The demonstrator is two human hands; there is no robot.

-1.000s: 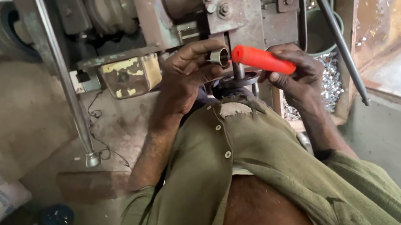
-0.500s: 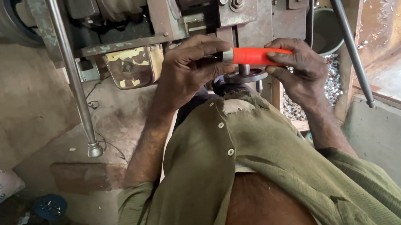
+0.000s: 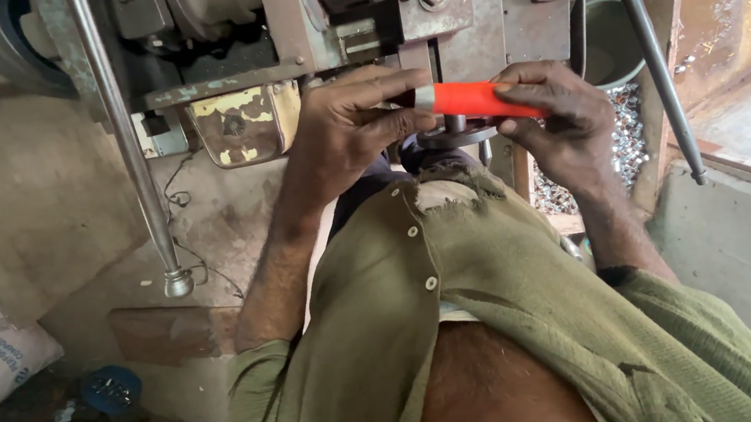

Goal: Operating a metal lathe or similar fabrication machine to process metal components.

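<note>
An orange-red cylinder (image 3: 476,100) lies level between both hands, just in front of the worn metal machine (image 3: 353,15) and above a small round steel part (image 3: 456,134). The left hand (image 3: 352,129) has its fingers closed around the cylinder's pale left end; the right hand (image 3: 558,115) curls its fingers over the right end, gripping it. A long steel lever (image 3: 129,154) hangs to the left, another rod (image 3: 649,48) slants on the right beside a heap of small metal pieces (image 3: 630,130).

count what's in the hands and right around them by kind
orange tube: 1
hands, left hand and right hand: 2
long steel rods, rod and rod: 2
green bucket: 1
blue cap: 1
total: 7
</note>
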